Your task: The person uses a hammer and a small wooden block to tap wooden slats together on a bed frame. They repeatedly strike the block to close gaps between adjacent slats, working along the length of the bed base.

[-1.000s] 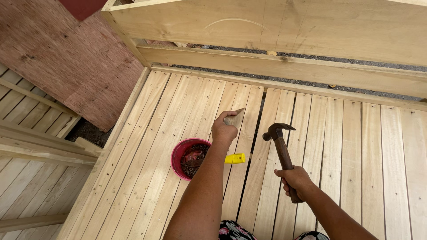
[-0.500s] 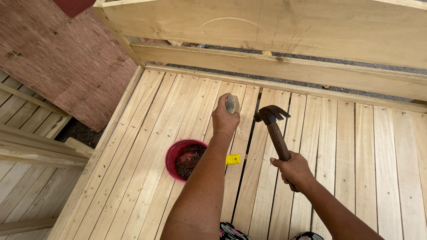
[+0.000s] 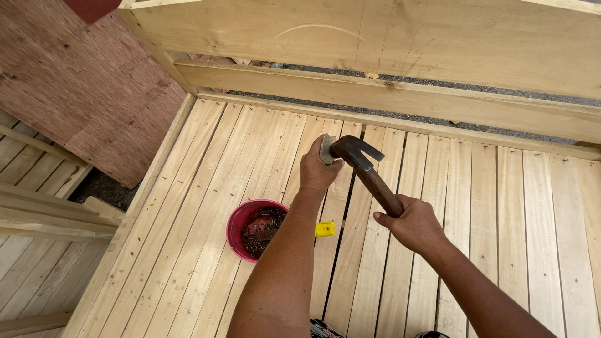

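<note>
Pale wooden slats [image 3: 476,250] form the work surface, bounded above by a plank headboard [image 3: 375,37]. Left hand [image 3: 318,170] rests on a slat, fingers closed around a small grey block [image 3: 326,149]. Right hand [image 3: 413,223] grips the claw hammer [image 3: 366,172] by its handle, the head touching the block. Near the left forearm sits a pink bowl [image 3: 241,222] of nails, a small yellow object [image 3: 325,229] just beside it.

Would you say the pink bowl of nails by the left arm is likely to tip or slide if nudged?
The pink bowl looks low and wide, so it probably slides rather than tips. The nails inside likely make it heavy for its size. The smooth slats may let it skid.
</note>
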Available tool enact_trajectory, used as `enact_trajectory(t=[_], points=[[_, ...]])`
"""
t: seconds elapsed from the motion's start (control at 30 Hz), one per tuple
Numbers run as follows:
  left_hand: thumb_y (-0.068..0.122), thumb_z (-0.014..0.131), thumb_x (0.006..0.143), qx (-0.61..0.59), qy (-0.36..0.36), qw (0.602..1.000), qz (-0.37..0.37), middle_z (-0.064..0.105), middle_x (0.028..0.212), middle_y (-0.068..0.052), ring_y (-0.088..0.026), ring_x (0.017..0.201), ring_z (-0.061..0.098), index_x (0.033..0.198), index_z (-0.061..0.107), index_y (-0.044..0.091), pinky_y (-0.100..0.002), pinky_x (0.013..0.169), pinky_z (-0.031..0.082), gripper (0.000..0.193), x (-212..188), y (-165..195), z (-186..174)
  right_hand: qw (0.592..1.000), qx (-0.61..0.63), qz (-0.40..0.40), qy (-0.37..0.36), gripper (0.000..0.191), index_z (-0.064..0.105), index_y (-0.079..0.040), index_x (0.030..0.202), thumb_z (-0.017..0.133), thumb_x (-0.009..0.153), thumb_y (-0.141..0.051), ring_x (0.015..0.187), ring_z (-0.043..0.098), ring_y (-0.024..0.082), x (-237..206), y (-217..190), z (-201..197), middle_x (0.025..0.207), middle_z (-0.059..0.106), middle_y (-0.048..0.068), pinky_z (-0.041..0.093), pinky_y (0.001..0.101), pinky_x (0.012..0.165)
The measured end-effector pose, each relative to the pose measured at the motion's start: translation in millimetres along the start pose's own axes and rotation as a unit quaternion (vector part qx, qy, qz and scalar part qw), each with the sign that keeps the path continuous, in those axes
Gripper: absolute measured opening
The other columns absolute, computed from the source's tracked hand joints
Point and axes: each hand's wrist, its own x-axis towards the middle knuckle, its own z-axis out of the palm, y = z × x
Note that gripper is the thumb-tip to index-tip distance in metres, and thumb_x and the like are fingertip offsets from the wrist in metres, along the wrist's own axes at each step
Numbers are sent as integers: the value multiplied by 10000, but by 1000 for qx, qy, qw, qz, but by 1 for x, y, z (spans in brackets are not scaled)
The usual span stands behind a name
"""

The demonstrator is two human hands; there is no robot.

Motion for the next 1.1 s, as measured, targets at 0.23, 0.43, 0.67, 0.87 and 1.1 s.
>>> enact_trajectory(t=[0.23,0.43,0.67,0.87,1.1], points=[[29,826,729,-45,-36,997,-41,703,1244,-95,-178,1066,726,1475,480,247,-298,978,594,851,-7,-14,6,999,29,-33,32,356,701,-77,1005,738,903,-416,547,565,152,-4,-4,-12,617,584,64,515,368,568],[34,836,755,-1,-54,996,-67,714,1193,-102,-192,1067,740,1428,515,221,-301,968,617,769,0,-16,12,999,-28,-41,-1,318,697,-72,953,733,920,-386,525,558,137,4,-7,-5,599,589,38,510,345,552],[21,842,725,12,-63,996,-56,677,1218,-90,-204,1078,713,1461,440,257,-314,968,605,871,-4,-24,4,999,-42,8,-3,361,728,-70,963,728,921,-429,523,531,148,4,-4,-4,596,578,46,480,353,559],[50,862,734,44,-78,994,-63,705,1201,-78,-206,1092,726,1387,472,213,-326,993,603,777,-2,-21,6,988,66,-132,51,357,710,-13,923,743,897,-368,514,510,135,6,0,9,570,573,55,481,360,544],[18,861,706,7,-61,998,-16,690,1226,-67,-210,1166,667,1390,465,234,-333,1018,560,820,-5,-29,6,997,-72,2,-29,319,718,-93,1024,725,923,-396,542,577,146,3,-2,4,617,605,38,539,364,603]])
